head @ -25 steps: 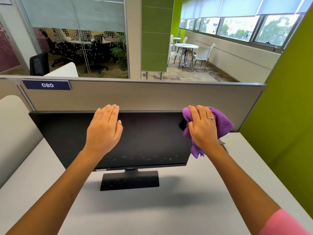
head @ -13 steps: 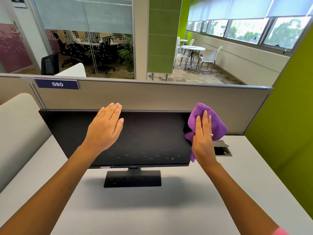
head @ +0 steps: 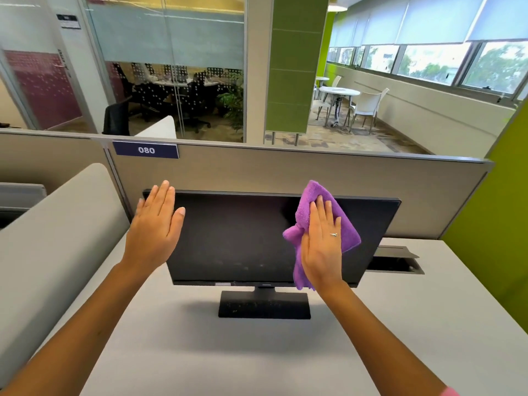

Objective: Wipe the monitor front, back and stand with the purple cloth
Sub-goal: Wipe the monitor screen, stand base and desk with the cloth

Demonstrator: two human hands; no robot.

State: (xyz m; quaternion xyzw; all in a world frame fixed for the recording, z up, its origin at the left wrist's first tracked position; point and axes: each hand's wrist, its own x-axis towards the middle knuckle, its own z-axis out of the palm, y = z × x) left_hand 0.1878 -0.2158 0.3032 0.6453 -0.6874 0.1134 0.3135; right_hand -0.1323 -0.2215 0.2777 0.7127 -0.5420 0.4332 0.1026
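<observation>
1. A pale grey worktop [head: 257,355] fills the cubicle, bounded at the back by a beige partition [head: 285,172] bearing a "080" plate [head: 146,150].
2. A black monitor [head: 234,235] stands near the middle of the worktop on its flat rectangular stand [head: 264,308], the base speckled with dust and casting a soft shadow on the surface.
3. Set into the worktop behind the monitor's right side, a cable hatch [head: 395,262] sits with its lid raised.
4. A curved, pale side divider [head: 51,232] borders the worktop's left edge; a green wall [head: 497,224] closes off the right.
</observation>
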